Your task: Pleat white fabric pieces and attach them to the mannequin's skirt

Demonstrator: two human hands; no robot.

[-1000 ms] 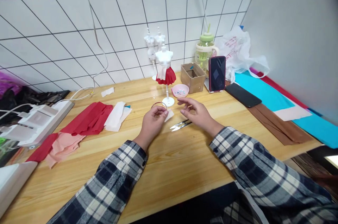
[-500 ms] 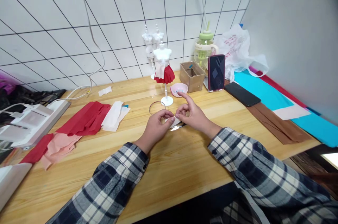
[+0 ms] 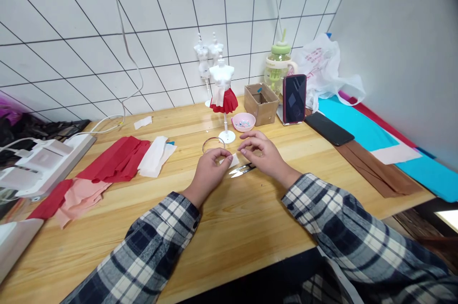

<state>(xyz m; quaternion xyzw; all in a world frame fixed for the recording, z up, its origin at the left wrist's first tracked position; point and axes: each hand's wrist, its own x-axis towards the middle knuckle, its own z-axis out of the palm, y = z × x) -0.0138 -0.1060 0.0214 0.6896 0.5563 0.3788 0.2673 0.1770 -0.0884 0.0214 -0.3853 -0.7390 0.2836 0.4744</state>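
Note:
My left hand (image 3: pixel 212 168) is closed, thumb and forefinger pinching a small piece of white fabric (image 3: pixel 234 160) just above the table. My right hand (image 3: pixel 264 153) is a little to the right of the fabric, its fingers curved and apart from the thumb; I can make out nothing between them. Beneath and beside it lies a pair of thread snips (image 3: pixel 242 170), blades pointing left. Behind my hands are a thin ring-shaped band (image 3: pixel 207 141) and a small white dress form (image 3: pixel 222 76) wearing a red skirt (image 3: pixel 229 101) with a pale strip at the front.
A pink dish (image 3: pixel 244 127) of small beads and a cardboard box (image 3: pixel 267 112) stand behind. Right are a propped phone (image 3: pixel 294 99), a dark phone (image 3: pixel 329 128) and brown fabric (image 3: pixel 372 165). Left are red fabric (image 3: pixel 114 160), white fabric (image 3: pixel 154 157) and a power strip (image 3: pixel 53 165).
My right hand has let go of the white fabric's edge and moved slightly right, its fingers parting. More of the snips shows. My left hand still pinches the fabric.

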